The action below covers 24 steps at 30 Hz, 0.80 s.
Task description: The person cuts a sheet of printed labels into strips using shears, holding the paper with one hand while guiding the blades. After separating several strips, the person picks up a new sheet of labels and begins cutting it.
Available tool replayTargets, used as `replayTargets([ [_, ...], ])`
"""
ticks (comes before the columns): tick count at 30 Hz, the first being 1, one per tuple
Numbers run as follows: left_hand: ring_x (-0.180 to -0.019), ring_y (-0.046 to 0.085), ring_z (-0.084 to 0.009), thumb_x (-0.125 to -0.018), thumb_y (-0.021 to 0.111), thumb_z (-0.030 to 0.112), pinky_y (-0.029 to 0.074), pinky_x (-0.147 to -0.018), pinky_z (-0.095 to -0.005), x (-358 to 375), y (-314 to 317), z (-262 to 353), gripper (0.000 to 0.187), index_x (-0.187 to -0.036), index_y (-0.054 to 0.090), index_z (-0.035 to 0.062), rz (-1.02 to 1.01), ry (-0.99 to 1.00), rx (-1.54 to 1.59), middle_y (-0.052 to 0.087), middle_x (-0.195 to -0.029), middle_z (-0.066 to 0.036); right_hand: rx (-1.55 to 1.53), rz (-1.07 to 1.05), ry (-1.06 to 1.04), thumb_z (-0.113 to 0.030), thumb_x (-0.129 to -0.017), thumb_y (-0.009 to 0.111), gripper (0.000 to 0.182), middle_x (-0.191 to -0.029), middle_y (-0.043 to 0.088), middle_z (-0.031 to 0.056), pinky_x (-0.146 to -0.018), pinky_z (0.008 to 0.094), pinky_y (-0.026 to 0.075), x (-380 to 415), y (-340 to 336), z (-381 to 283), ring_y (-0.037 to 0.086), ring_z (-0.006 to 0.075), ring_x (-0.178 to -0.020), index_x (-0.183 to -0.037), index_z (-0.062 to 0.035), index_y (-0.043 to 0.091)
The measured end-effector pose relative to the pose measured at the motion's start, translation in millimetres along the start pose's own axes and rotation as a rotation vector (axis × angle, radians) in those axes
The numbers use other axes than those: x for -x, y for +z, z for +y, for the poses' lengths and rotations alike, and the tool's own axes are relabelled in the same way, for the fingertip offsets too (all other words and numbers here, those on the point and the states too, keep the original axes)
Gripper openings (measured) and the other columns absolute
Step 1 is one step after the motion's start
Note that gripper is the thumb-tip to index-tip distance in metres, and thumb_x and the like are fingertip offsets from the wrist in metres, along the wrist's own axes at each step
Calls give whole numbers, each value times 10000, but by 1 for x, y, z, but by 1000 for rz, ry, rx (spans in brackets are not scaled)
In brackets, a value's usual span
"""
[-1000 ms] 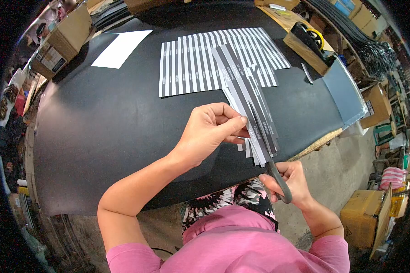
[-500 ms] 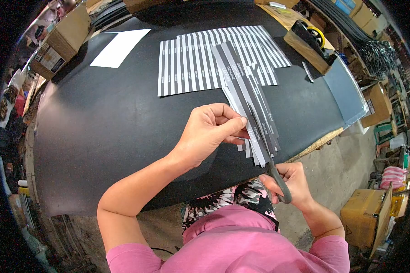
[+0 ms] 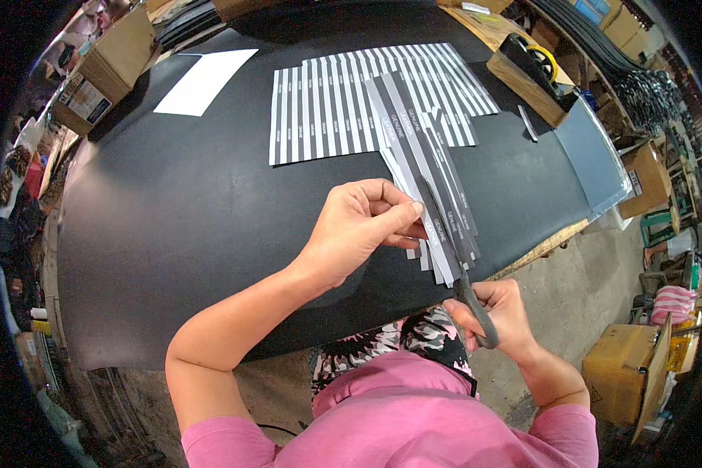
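My left hand (image 3: 374,214) pinches a grey and white printed strip (image 3: 435,240) marked "GENUINE LEATHER" between thumb and fingers. The strip lies along the blades of dark-handled scissors. My right hand (image 3: 495,316) is closed round the handles of the scissors (image 3: 478,313) at the table's front edge, with the blades pointing away from me. More cut strips (image 3: 459,210) lie in a loose pile beneath and beside the blades. Behind them, striped printed sheets (image 3: 327,109) overlap on the black table surface (image 3: 171,210).
A white sheet (image 3: 207,82) lies at the back left. On the right are a cardboard box holding a yellow tape roll (image 3: 542,62), a small strip (image 3: 527,123) and a bluish sheet (image 3: 589,156). Cardboard boxes (image 3: 620,366) stand beyond the right side.
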<state>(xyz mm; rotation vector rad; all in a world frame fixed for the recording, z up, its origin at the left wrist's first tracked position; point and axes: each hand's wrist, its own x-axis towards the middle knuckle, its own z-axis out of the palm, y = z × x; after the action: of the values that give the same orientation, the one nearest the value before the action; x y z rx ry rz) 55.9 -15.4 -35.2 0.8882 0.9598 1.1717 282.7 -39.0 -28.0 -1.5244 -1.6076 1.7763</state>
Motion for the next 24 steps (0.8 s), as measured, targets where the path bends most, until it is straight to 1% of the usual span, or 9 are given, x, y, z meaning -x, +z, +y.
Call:
replayTargets([
  [5, -742, 651, -166, -847, 622, 157, 547, -637, -272, -1, 0, 2, 155, -848, 579, 8, 9, -37, -27, 644, -825, -101, -62, -12, 35, -199, -782, 696, 262, -496, 533, 3, -333, 200, 369, 0, 0, -2, 500, 57, -378, -632, -1, 610],
  [7, -743, 651, -163, -847, 623, 162, 547, -635, -271, -3, -2, 6, 158, -855, 583, 9, 11, -46, -55, 644, -826, -99, -56, -18, 15, -195, -780, 697, 259, -496, 533, 3, -333, 200, 372, 0, -1, -3, 501, 58, -378, -632, -1, 610],
  [9, -736, 651, -157, -851, 616, 173, 549, -633, -270, -7, -6, 11, 163, -860, 586, 12, 87, -4, -38, 645, -825, -90, -50, -27, -3, -190, -778, 698, 255, -496, 533, 4, -333, 199, 375, 0, -1, -2, 503, 59, -378, -632, -1, 611],
  [11, -737, 652, -158, -858, 606, 175, 549, -632, -267, -8, -11, 13, 160, -858, 587, 16, 91, 42, -30, 644, -829, -86, -2, -34, 5, -182, -775, 702, 247, -499, 534, 5, -334, 200, 379, -2, -2, -2, 507, 61, -381, -635, 1, 613],
  [14, -732, 646, -151, -860, 603, 172, 549, -629, -265, -8, -15, 13, 154, -845, 585, 19, 84, 75, -38, 643, -843, -87, -26, -45, -28, -167, -763, 708, 235, -501, 535, 7, -338, 200, 384, -4, -2, -3, 512, 62, -385, -638, 9, 613],
  [16, -724, 638, -141, -856, 609, 166, 549, -623, -265, -7, -13, 12, 148, -823, 580, 24, 48, 51, -53, 639, -825, -81, -24, -47, -37, -159, -759, 707, 231, -502, 536, 8, -338, 199, 385, -8, -2, -6, 513, 63, -386, -639, 13, 611],
  [21, -707, 631, -135, -850, 616, 170, 548, -618, -268, -2, -6, 11, 157, -806, 576, 25, 48, 28, -47, 615, -765, -57, -31, -44, -39, -139, -752, 701, 219, -507, 541, 15, -341, 198, 387, -11, 1, -12, 515, 66, -387, -641, 24, 604],
  [23, -705, 630, -136, -849, 618, 174, 547, -618, -266, -1, -4, 12, 163, -803, 573, 24, 60, 33, -42, 615, -775, -59, -42, -49, -27, -73, -753, 664, 194, -518, 545, 44, -362, 213, 397, -11, 3, -14, 544, 99, -417, -624, 37, 569],
  [24, -705, 630, -136, -849, 618, 174, 547, -618, -266, -1, -5, 11, 163, -803, 573, 24, 61, 34, -41, 615, -775, -59, -41, -50, -26, -73, -753, 664, 194, -518, 545, 44, -362, 213, 397, -11, 3, -14, 544, 99, -417, -624, 37, 569],
])
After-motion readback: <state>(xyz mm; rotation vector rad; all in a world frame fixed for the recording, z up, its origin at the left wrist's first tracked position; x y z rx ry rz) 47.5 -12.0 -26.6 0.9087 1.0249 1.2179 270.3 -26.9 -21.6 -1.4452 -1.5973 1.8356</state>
